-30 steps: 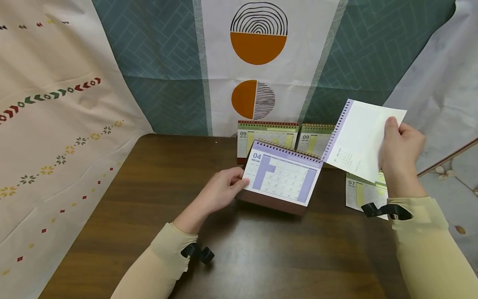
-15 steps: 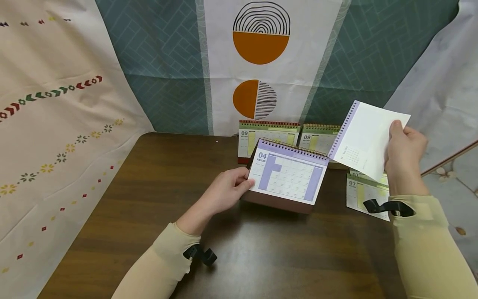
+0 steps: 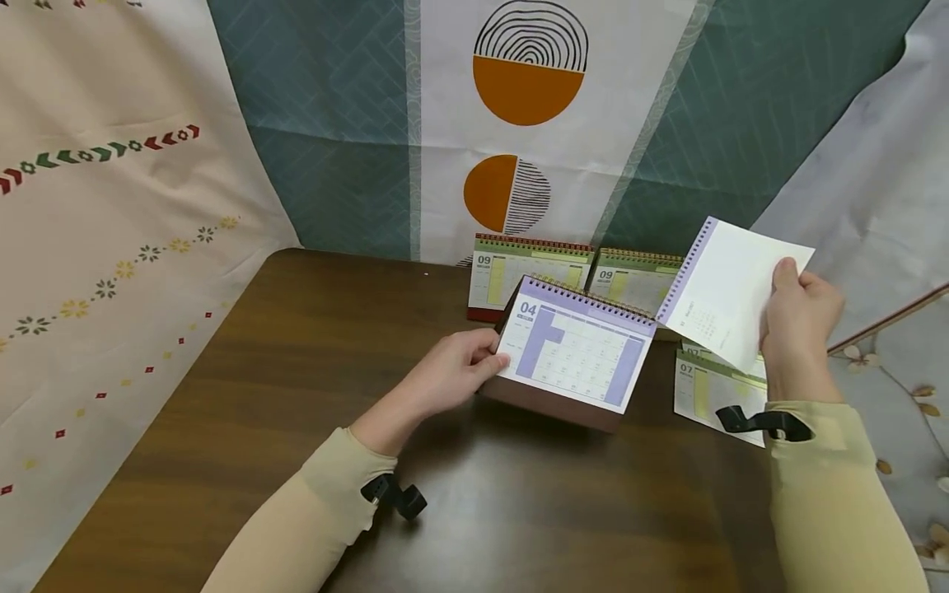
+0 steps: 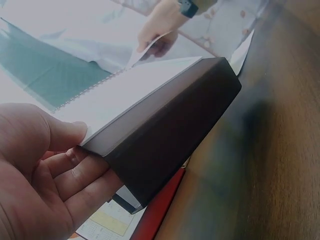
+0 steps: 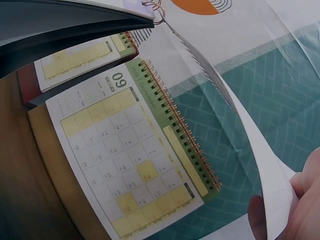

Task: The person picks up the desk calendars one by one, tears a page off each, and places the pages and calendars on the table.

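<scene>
A desk calendar [image 3: 567, 350] with a purple "04" page and a brown stand leans back over the table. My left hand [image 3: 461, 371] grips its left edge, thumb on the page and fingers behind the stand; the left wrist view shows the dark stand [image 4: 170, 125] tilted above the tabletop. My right hand [image 3: 803, 317] pinches a mostly white calendar page [image 3: 734, 292] with a purple strip and a row of punched holes. In the right wrist view the page [image 5: 270, 175] curves up, its far corner right at the end ring of the binding [image 5: 159, 12].
Behind stand two green-topped "09" calendars [image 3: 528, 268] [image 3: 638, 276], the left on a red base. Loose "07" pages [image 3: 715, 387] lie on the brown table [image 3: 356, 329] at the right, partly under the right wrist. Patterned cloths [image 3: 334, 181] hang around the table.
The purple calendar and my left hand have shifted a little right. My right hand and the page it pinches have moved slightly right and down. The head view has tilted slightly.
</scene>
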`<state>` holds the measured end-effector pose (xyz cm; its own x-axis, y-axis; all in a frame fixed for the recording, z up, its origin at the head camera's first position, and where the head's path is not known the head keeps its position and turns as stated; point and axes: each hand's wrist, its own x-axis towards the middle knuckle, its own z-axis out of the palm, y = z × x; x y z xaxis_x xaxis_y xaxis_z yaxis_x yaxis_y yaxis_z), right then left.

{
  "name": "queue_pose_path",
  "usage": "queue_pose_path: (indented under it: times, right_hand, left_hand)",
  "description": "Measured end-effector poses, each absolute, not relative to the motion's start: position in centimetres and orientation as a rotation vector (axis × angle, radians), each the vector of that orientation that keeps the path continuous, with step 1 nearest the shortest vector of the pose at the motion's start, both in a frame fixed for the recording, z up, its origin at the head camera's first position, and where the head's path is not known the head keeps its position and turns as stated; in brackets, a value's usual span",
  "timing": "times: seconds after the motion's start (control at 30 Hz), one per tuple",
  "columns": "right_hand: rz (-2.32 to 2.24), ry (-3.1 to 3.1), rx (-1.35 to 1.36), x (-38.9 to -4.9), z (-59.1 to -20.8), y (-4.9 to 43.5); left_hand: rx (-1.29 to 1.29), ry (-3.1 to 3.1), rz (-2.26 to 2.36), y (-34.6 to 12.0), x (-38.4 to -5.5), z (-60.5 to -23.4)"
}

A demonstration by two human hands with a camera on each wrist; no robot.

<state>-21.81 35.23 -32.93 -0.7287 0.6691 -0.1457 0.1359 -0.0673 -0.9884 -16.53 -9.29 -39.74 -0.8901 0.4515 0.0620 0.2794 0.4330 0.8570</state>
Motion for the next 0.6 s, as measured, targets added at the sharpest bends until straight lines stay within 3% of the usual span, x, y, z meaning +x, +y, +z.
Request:
queue_pose_path:
  times: [0.6]
  right_hand:
    - [1.838, -1.851, -0.900, -21.7, -32.6, 36.2]
  left_hand:
    - [0.666, 2.462, 1.488, -8.5, -16.7, -40.5]
